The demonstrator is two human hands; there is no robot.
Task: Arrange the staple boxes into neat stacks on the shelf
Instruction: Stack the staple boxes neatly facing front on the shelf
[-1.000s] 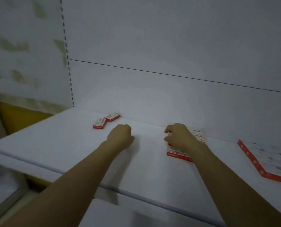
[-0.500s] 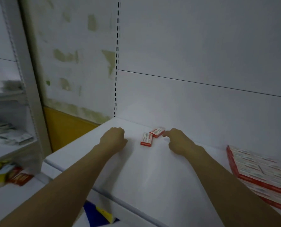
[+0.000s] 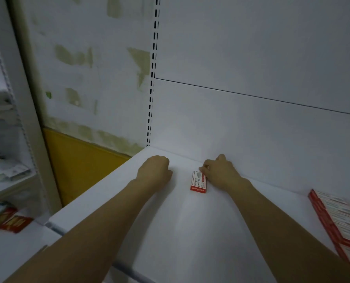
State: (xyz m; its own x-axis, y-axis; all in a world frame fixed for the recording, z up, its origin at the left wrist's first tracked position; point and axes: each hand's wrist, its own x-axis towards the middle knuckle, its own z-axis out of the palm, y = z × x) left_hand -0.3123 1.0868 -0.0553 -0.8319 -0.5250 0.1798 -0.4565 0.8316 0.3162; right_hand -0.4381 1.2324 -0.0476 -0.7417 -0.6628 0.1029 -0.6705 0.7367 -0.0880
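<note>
**Red-and-white loose box not yet stacked**

Task looks partway. Block of staple boxes (image 3: 342,223) at the right edge is already laid flat and tight on the shelf (image 3: 190,237). One small staple box (image 3: 198,182) lies flat near the back wall, well apart from that block, so it likely needs moving over. Box: red edges, white printed top, undamaged. Right hand (image 3: 221,173) has curled fingers (image 3: 203,168) on the box's far end; pinching or only touching, cannot tell. Left hand (image 3: 154,172) is fisted on the shelf, holding nothing visible.
</note>
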